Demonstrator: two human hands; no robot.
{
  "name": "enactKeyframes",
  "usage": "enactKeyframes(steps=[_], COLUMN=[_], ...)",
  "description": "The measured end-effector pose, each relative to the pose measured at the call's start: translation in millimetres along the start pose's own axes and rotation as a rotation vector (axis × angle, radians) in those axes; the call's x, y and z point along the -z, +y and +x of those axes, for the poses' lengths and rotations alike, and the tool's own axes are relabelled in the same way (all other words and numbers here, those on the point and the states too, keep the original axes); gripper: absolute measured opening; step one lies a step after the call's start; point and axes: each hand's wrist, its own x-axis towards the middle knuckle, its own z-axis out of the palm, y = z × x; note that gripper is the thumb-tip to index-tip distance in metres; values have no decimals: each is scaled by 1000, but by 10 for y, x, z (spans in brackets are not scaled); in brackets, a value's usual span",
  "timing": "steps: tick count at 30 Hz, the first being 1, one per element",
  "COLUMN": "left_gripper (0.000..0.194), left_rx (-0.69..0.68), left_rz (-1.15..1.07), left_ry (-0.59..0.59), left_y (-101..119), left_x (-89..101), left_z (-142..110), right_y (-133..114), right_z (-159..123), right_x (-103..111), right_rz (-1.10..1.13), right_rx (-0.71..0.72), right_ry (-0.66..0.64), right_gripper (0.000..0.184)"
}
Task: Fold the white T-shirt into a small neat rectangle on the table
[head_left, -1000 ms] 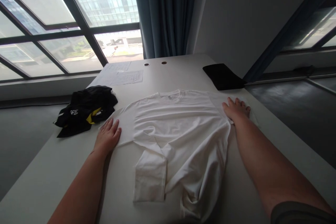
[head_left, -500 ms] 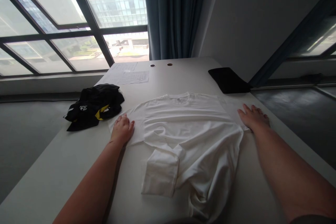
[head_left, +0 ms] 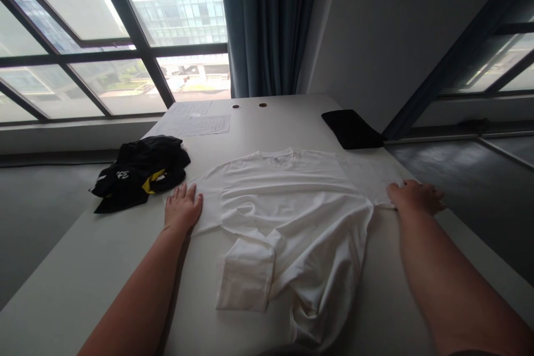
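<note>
My left hand (head_left: 182,208) lies spread on a shirt sleeve (head_left: 211,206) — my right hand (head_left: 415,196), pinch unclear, curls near the worktop edge (head_left: 469,242).

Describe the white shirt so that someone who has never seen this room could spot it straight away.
Find the white table that runs toward the blue curtain. On its near part, between the person's left hand and right hand, lies the white shirt. Unlike the crumpled black bundle and the flat black item nearby, it is plain white cloth, spread wide.
</note>
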Motion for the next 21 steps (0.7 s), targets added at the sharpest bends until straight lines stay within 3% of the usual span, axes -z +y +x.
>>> enactKeyframes(steps=[4, 12, 17, 21], left_gripper=[62, 63, 63, 63], left_rx=[6, 1, -6, -8], left_rz=[0, 22, 29, 38], left_ry=[11, 3, 18, 22], left_y=[11, 15, 13, 13], left_x=[17, 38, 30, 27], left_z=[-1, -3, -3, -1], right_y=[42, -148, -191, -245], right_z=[4, -92, -172, -226], right_x=[34, 278, 395, 474], right_rz=[64, 76, 50, 0], right_rx=[9, 26, 247, 339], right_ry=[-8, -72, -65, -57], right_gripper=[54, 50, 50, 49])
